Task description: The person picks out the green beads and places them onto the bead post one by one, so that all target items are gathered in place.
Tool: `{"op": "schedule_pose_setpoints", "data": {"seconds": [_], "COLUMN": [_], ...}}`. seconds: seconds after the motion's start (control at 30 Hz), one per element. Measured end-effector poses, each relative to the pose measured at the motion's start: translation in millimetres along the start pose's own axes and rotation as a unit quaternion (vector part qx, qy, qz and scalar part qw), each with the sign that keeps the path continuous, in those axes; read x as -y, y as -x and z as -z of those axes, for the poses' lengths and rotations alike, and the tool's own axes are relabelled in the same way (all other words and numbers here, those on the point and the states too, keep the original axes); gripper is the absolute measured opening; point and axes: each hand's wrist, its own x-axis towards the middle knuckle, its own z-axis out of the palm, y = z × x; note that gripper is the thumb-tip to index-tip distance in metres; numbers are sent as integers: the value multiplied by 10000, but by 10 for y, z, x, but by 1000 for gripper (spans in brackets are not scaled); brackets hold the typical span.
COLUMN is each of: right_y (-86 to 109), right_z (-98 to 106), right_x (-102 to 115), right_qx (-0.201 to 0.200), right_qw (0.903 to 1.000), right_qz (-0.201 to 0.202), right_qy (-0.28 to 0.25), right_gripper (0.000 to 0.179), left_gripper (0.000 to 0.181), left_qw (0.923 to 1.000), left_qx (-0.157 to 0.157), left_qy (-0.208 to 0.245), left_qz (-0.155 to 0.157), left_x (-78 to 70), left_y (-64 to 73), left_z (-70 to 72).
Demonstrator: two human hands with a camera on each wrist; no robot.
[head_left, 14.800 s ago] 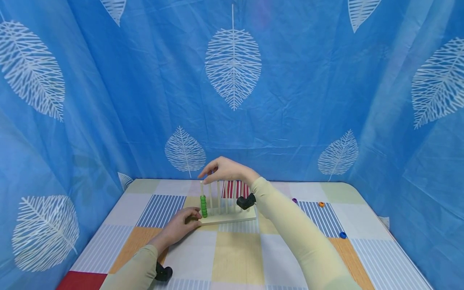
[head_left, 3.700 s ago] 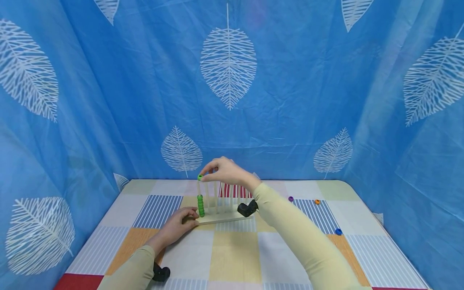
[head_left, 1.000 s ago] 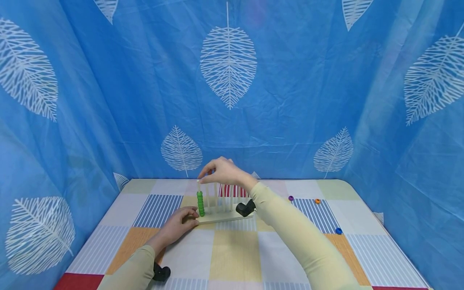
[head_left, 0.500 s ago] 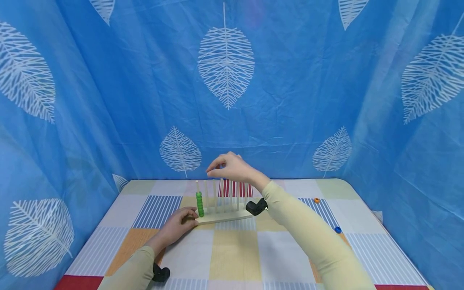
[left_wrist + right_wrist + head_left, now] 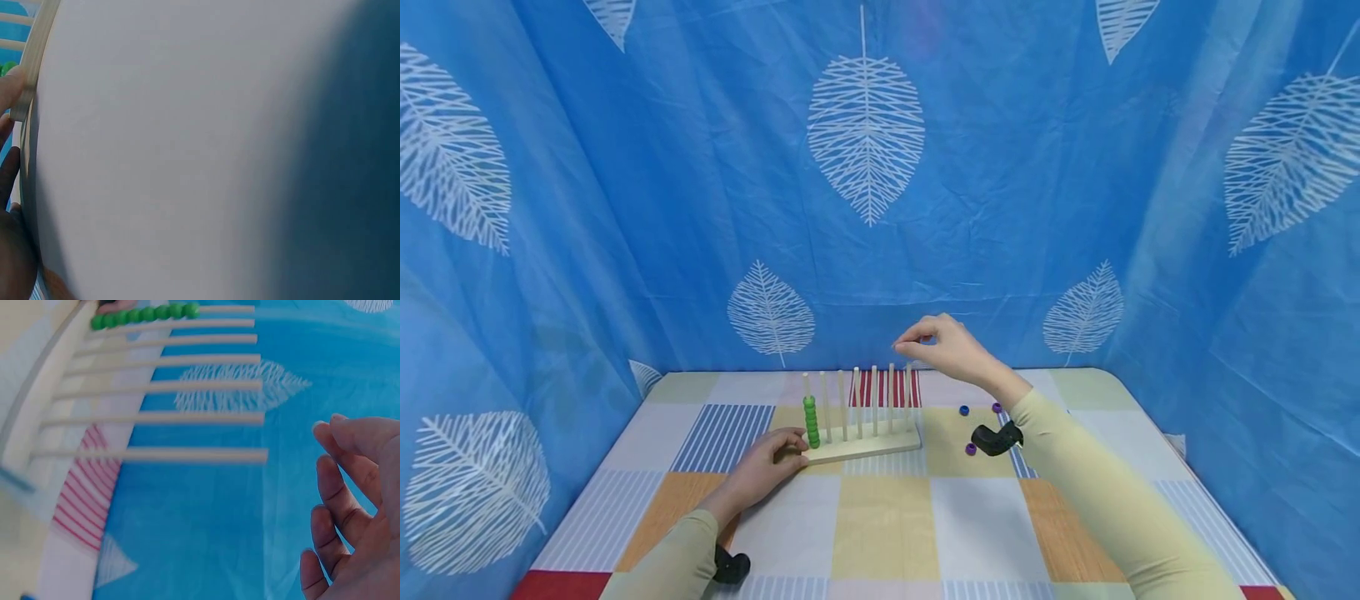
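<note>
A pale wooden bead rack [image 5: 865,450] with several upright pegs stands on the table. Green beads [image 5: 811,421] are stacked on its leftmost peg, whose tip shows above them. My left hand [image 5: 775,461] grips the rack's left end; in the left wrist view the thumb lies on the edge of the base [image 5: 32,69]. My right hand [image 5: 951,346] is raised above and beyond the rack's right end, thumb and index finger close together. The right wrist view shows bent, relaxed fingers [image 5: 334,487] apart from the pegs [image 5: 187,419], holding nothing.
Right of the rack lie a blue bead [image 5: 965,410], a purple bead [image 5: 997,407] and another purple bead [image 5: 971,449]. A patchwork cloth [image 5: 887,533] covers the table. Blue curtains [image 5: 700,167] with white leaves hang behind and at both sides.
A green bead that my right hand held at the leftmost peg's top has joined the stack. That hand has since lifted off rightward, uncovering beads beside the rack. My left hand stays put.
</note>
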Motion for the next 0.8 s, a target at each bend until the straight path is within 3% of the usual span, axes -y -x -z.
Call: {"op": "schedule_pose_setpoints", "data": {"seconds": [0.47,0.63,0.8], "right_y": [689,895,1103], "right_z": [137,106,40], "right_x": [-632,-836,-978], "right_qx": [-840,-1097,-1276], "right_qw": [9933,9865,9708], "right_qz": [-616,-508,-361], "right_qy": [491,1103,1998], "right_gripper": [23,17,8], "left_gripper": [9,10,10], "left_qw": [9999,9998,9998], "left_qx": [-69,3,22], "left_qy": [-84,33,78], "left_qz": [19,184,192], "left_x": [-61,-45,-40], "left_y": [24,47,54], "left_z": [30,13,1]}}
